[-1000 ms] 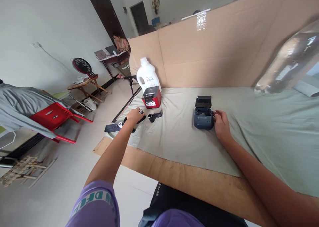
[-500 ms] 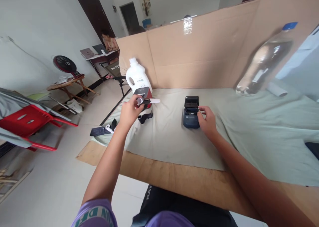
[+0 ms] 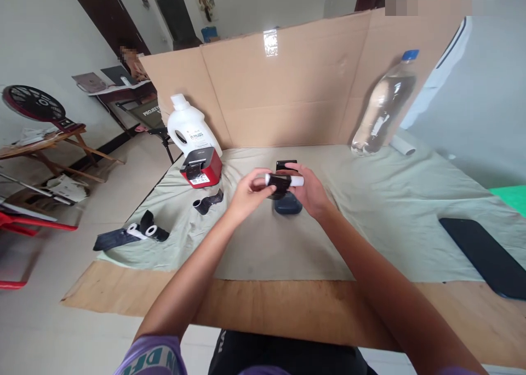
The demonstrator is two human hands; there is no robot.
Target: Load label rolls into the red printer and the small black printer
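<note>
My left hand [image 3: 251,191] and my right hand [image 3: 311,189] are both closed on a small roll of black film [image 3: 280,182] with a white core, one at each end. They hold it level above the dark blue portable printer [image 3: 288,205], which lies on the cloth. The printer's black lid [image 3: 283,165] stands raised behind the roll. My hands and the roll hide the middle of the printer. To the left, a loose black roll [image 3: 201,206] with a trailing strip lies on the cloth, in front of a red and black box-shaped device [image 3: 211,169].
A white jug [image 3: 191,125] stands at the back left, and a clear bottle [image 3: 384,109] leans on the cardboard panel [image 3: 287,98]. More black strips and rolls [image 3: 123,237] lie at the left edge. A dark phone [image 3: 485,254] is at right. A person sits far behind.
My left hand has brought the roll rightward from beside the red device to above the printer. My right hand has left the printer's side and now grips the roll too. The view has shifted right.
</note>
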